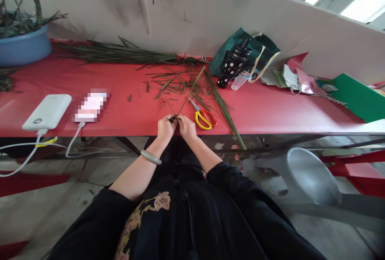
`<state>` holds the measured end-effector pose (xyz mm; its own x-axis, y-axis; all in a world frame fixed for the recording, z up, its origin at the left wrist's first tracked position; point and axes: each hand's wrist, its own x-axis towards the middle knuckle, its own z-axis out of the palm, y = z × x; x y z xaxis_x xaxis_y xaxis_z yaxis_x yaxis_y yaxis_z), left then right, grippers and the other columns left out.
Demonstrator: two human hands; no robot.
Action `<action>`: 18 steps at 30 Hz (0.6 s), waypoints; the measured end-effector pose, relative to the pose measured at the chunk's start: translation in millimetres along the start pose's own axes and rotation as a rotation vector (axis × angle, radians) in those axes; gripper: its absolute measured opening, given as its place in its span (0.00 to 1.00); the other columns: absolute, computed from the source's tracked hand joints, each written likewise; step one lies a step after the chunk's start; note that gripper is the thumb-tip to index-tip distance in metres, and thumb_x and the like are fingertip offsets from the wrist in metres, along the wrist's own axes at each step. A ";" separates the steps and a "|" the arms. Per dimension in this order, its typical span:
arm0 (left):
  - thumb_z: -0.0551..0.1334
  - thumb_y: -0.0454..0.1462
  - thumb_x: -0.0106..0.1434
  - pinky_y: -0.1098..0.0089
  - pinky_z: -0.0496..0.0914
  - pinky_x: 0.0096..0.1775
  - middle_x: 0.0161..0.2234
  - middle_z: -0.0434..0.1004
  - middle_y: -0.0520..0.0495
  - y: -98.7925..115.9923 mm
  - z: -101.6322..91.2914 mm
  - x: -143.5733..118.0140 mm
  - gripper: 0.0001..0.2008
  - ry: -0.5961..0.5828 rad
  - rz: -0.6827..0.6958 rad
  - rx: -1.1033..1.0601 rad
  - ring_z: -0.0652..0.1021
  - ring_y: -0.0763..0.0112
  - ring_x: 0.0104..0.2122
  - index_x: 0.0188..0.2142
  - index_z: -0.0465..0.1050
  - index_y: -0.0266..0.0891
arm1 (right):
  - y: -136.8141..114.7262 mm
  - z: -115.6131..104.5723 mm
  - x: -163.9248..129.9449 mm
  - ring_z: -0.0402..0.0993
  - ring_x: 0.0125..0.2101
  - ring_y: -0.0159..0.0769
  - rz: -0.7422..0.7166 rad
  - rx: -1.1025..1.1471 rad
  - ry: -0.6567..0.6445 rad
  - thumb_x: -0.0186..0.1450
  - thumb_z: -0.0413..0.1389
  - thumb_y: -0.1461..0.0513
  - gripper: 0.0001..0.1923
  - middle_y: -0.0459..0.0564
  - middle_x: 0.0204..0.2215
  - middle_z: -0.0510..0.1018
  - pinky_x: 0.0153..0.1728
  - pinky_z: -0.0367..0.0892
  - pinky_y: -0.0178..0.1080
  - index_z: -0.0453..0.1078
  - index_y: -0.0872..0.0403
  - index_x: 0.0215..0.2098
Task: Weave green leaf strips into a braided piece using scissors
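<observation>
My left hand (166,128) and my right hand (187,127) meet at the front edge of the red table (144,119). Between them both sets of fingers pinch a small dark knot of green leaf strips (173,118). One long strip (192,87) rises from the knot toward the upper right, and a shorter end sticks up to the left. Just right of my right hand lie scissors (203,119) with one yellow and one red handle, blades partly apart. Cut leaf scraps (171,83) are scattered beyond my hands. A bundle of long strips (222,109) slants over the table's edge.
A long leaf bundle (120,53) lies along the wall. At left are a blue basin (27,47), a white power bank (48,111) and a phone (92,105), both cabled. A black flowered tumbler (233,65), green bag (221,55) and green folder (357,97) stand right.
</observation>
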<state>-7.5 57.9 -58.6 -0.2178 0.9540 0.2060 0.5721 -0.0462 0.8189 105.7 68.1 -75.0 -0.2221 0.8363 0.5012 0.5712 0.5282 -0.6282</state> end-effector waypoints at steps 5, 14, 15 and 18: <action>0.56 0.34 0.53 0.72 0.66 0.33 0.28 0.77 0.46 0.8 -4.2 2.8 0.09 -0.049 0.001 -0.053 0.75 0.68 0.29 0.31 0.74 0.37 | -2.4 -0.5 2.7 0.66 0.48 0.34 -0.041 0.035 0.036 0.64 0.43 0.61 0.12 0.52 0.42 0.73 0.48 0.64 0.36 0.68 0.53 0.37; 0.61 0.35 0.48 0.71 0.66 0.30 0.24 0.74 0.48 -8.7 -2.9 10.2 0.06 0.007 -0.151 -0.423 0.74 0.69 0.25 0.28 0.73 0.36 | -12.4 -5.1 2.6 0.68 0.40 0.34 0.026 0.086 0.064 0.62 0.47 0.61 0.09 0.53 0.38 0.70 0.40 0.67 0.36 0.68 0.54 0.36; 0.61 0.35 0.48 0.71 0.67 0.30 0.23 0.74 0.49 -9.1 -2.1 10.5 0.07 0.004 -0.177 -0.483 0.74 0.70 0.25 0.28 0.73 0.36 | -12.2 -4.9 2.6 0.69 0.38 0.33 0.045 0.091 0.055 0.61 0.47 0.61 0.09 0.52 0.37 0.71 0.38 0.67 0.36 0.67 0.54 0.35; 0.62 0.35 0.46 0.72 0.67 0.29 0.22 0.73 0.50 -7.9 -0.5 10.1 0.07 0.017 -0.219 -0.596 0.73 0.72 0.24 0.28 0.73 0.35 | -10.9 -3.6 4.7 0.70 0.32 0.33 0.164 0.105 0.036 0.59 0.49 0.61 0.08 0.50 0.32 0.73 0.35 0.66 0.35 0.67 0.55 0.34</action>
<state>-14.6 67.7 -62.7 -0.2955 0.9553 0.0041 -0.0243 -0.0118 0.9996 101.3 65.8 -63.7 -0.1034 0.9074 0.4072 0.5111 0.3997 -0.7609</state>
